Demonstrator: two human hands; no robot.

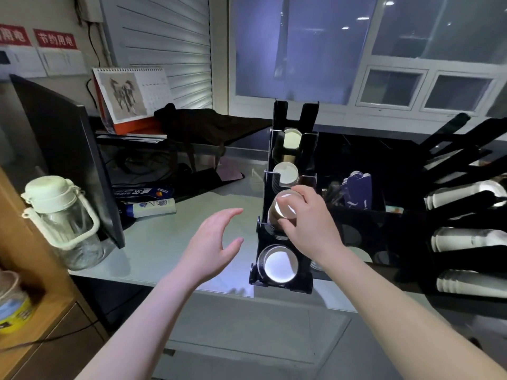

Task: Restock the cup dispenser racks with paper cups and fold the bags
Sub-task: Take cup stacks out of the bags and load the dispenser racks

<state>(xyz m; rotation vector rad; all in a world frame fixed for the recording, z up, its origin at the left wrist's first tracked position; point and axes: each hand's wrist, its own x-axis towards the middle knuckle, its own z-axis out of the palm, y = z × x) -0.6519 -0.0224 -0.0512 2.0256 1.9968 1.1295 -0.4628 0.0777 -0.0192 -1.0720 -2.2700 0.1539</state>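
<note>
A black cup dispenser rack [284,187] stands on the pale counter, tilted back, with paper cup stacks in several slots. My right hand [307,223] grips a stack of brown paper cups [281,208] by its rim in the third slot from the top. White cup mouths show in the slots above [285,174] and below [278,263]. My left hand [214,242] hovers open just left of the rack, touching nothing. A second black rack [466,215] with white cup stacks lies at the far right. No bags can be made out.
A glass bottle with a white lid [63,220] stands at the left beside a dark monitor [68,149]. A tube [151,208] and a desk calendar [131,94] lie behind. A black organiser box [356,193] sits right of the rack. Wooden shelf at the left edge.
</note>
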